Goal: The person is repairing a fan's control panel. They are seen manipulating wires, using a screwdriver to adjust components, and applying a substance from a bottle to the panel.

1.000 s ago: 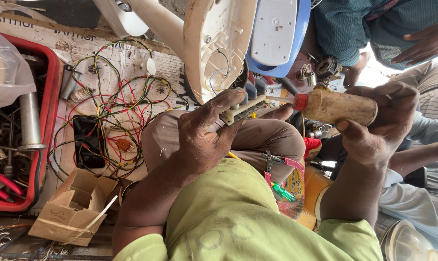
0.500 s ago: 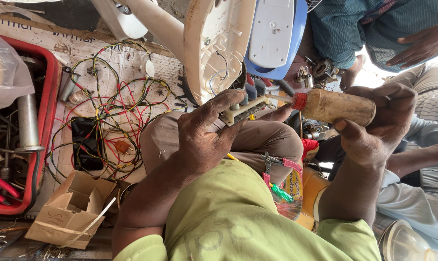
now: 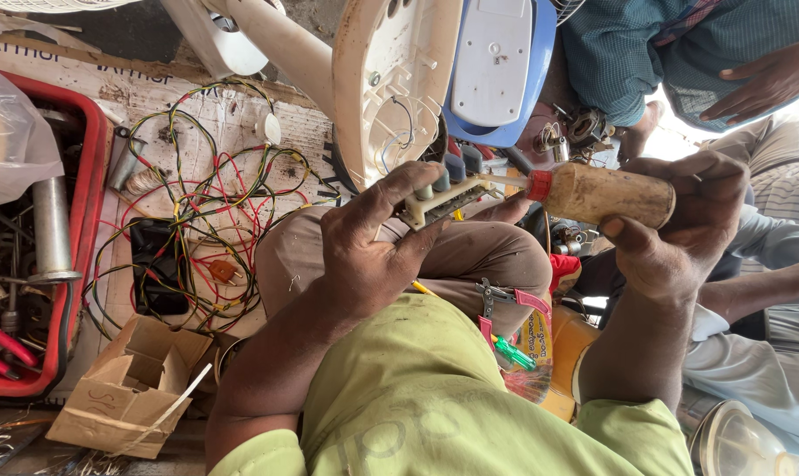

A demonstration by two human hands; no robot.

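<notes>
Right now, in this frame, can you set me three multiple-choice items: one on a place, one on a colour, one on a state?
1. Where does the cardboard box lie?
A. on the lap
B. lower left, below the wires
C. inside the red tray

2. What colour is the collar at the tool's wooden handle?
A. red
B. green
C. white

3. How does the left hand stand?
A. open and flat
B. resting on the box
C. closed on the switch block

Answers:
1 B: the cardboard box sits at the lower left, below the wires and outside the red tray.
2 A: a red collar caps the wooden handle held in the right hand.
3 C: the left hand wraps its fingers around the switch block.
</notes>
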